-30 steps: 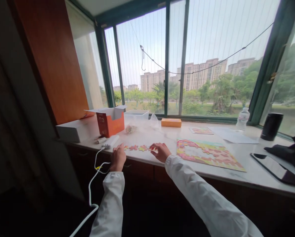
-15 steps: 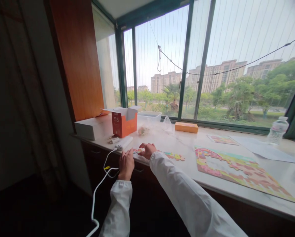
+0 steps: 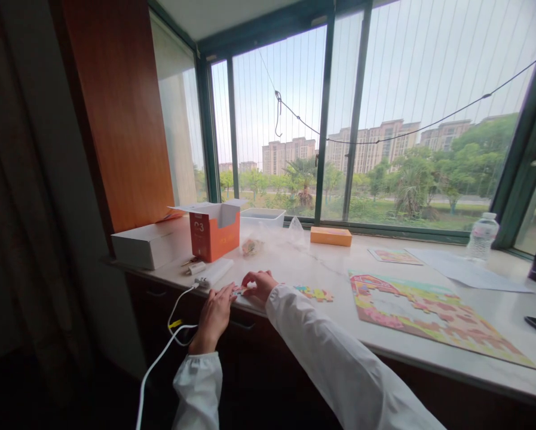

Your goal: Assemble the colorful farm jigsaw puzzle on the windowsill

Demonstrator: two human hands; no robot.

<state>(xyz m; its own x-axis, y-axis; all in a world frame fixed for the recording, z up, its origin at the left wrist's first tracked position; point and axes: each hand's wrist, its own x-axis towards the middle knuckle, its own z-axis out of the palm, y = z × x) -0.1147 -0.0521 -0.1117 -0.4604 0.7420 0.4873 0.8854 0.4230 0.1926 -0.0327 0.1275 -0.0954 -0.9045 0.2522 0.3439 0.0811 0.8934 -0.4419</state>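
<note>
Both bare hands close in on a small knot of jigsaw pieces [image 3: 238, 291] at the near edge of a marble counter [image 3: 339, 278] beneath a wide window: the right hand [image 3: 259, 286] curled down over them, the left hand [image 3: 214, 318] coming in from the left with its fingers stretched toward them. From my remote view the fingers hide the pieces, so I cannot tell whether either hand is gripping one or only pressing on it; neither is clenched into a fist. A second ago the pieces ran in one long strip between the hands. Now the hands sit together at the left end, and a separate cluster of pieces [image 3: 313, 293] lies bare to their right, touched by neither. Farther right rests a partly filled farmyard jigsaw board [image 3: 375, 285]. To the far left stand an open orange box [image 3: 214, 234] and a clear bag of pieces [image 3: 252, 246], with a white power bank [image 3: 216, 272] and its trailing white cable [image 3: 160, 343] just beside the left hand
</note>
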